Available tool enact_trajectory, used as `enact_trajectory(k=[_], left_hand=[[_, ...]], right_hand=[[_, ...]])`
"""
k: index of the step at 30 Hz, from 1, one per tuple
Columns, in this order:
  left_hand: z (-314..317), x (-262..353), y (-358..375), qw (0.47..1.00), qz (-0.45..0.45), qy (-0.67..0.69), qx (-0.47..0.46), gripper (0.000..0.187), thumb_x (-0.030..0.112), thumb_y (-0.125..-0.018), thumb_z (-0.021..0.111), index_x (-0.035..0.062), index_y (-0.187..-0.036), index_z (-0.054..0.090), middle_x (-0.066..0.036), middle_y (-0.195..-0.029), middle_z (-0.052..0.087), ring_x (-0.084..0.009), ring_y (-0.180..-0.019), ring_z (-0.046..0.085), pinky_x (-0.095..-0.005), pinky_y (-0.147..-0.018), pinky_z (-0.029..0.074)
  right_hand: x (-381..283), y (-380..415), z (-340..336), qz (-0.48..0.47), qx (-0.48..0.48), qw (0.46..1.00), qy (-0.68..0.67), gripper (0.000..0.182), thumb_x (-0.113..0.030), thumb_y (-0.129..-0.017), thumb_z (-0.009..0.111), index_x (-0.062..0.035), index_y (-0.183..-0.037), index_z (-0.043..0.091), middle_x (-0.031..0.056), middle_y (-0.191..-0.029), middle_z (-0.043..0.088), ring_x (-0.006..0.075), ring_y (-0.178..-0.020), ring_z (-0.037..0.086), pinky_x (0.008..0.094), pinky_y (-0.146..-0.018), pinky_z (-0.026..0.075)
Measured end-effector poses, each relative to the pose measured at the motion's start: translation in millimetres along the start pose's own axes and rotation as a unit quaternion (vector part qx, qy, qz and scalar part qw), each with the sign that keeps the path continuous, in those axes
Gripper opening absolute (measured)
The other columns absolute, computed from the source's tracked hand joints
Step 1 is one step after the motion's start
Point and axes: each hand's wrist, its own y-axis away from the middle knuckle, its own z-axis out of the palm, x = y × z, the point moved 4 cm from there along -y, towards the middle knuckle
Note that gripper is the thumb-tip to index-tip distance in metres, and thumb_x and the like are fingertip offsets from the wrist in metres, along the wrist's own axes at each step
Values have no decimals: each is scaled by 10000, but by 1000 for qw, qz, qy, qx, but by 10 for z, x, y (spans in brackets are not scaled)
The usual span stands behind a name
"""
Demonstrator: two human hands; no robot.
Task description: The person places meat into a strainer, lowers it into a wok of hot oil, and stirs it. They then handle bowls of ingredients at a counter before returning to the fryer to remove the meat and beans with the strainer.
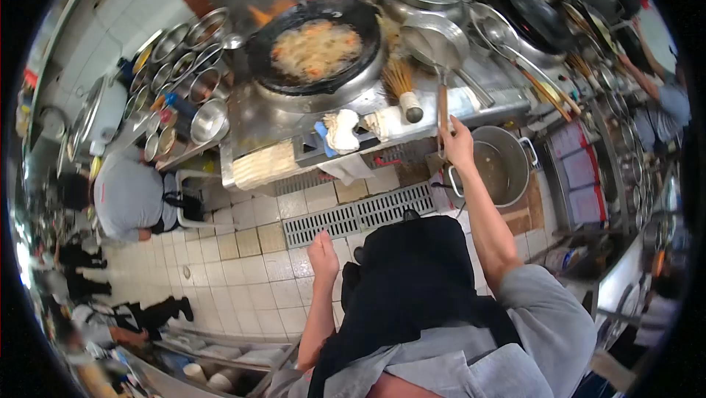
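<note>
My right hand [459,144] is wrapped round the brown handle of a long metal-headed utensil [443,104]. Its head overlaps a round metal strainer [426,34] on the stove, so I cannot make out its exact kind. Below that hand is a large metal pot [501,166] with a little liquid in it. My left hand [322,255] hangs over the floor, fingers curled in, with nothing visible in it. In a black wok [257,52] on the burner, food [316,49] bubbles in oil, and flame [272,11] shows behind the rim.
A bamboo brush [401,85] and crumpled cloths [342,132] lie along the stove front. Metal bowls [209,120] crowd the left side. A floor grate [360,216] runs before the stove. One person [132,192] is at left, another [662,108] at far right.
</note>
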Motion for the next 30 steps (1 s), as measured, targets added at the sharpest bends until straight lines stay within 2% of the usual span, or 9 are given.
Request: enact_trajectory(k=[3,6,7,9,11,14,17,20,30], left_hand=[[126,-14,72,992,27,-75,-102,210,122,-887,411,2,-765,534,-178,-643,557,-315,-602,560,-396,-573,421],[239,-142,202,961,55,-178,-205,184,123,-851,419,34,-890,575,-231,-780,607,-399,-771,590,-454,-691,461],[241,-256,237,953,57,-189,-228,186,126,-850,422,35,-890,579,-235,-794,610,-399,-782,591,-452,-699,463],[299,-785,377,937,62,-212,-272,188,130,-849,427,38,-890,587,-242,-821,614,-400,-806,591,-448,-715,467],[315,-1264,527,889,-81,-352,-281,196,159,-842,458,39,-889,606,-242,-816,620,-392,-807,604,-438,-713,478],[67,-1676,801,934,-103,-267,-213,219,200,-830,496,34,-890,626,-216,-769,636,-368,-775,626,-417,-687,490],[-71,-2342,1351,888,-343,-177,-251,240,222,-833,509,22,-875,635,-197,-772,650,-311,-733,645,-381,-666,499],[-247,-3824,2018,919,-90,-248,-292,258,245,-841,523,18,-861,644,-143,-728,649,-220,-653,641,-333,-582,501],[-54,-2891,2417,913,-270,-226,-207,255,241,-846,521,20,-861,647,-135,-733,650,-206,-648,638,-325,-573,500]], right_hand=[[-683,223,-341,146,-96,863,-475,250,-188,-897,520,41,-921,617,104,-712,619,219,-716,616,379,-807,488],[-1796,570,-1071,-83,-317,640,-695,376,-328,-928,454,-60,-681,545,-6,-499,449,102,-453,484,484,-910,407],[-2074,694,-1304,-139,-340,563,-740,425,-339,-953,384,-56,-687,556,-6,-484,443,113,-423,432,572,-896,399],[-2475,831,-1678,-253,-436,422,-754,447,-381,-949,389,-61,-686,556,-18,-479,419,111,-418,422,569,-885,385],[-2633,945,-1982,-263,-460,355,-770,452,-375,-951,388,-58,-668,540,-11,-475,411,114,-409,412,545,-836,380],[-2675,1047,-2258,-220,-465,307,-801,460,-367,-953,387,-54,-641,516,1,-469,401,118,-397,397,508,-763,372],[-2630,1075,-2363,-157,-455,283,-829,472,-358,-955,386,-50,-614,491,12,-464,390,123,-384,382,472,-690,364],[-2537,1044,-2434,-99,-444,271,-848,486,-349,-958,385,-45,-587,467,23,-458,380,127,-371,367,435,-617,356],[-2259,808,-2594,55,-445,229,-864,550,-320,-965,382,-31,-497,386,61,-439,344,142,-328,316,313,-374,329]])
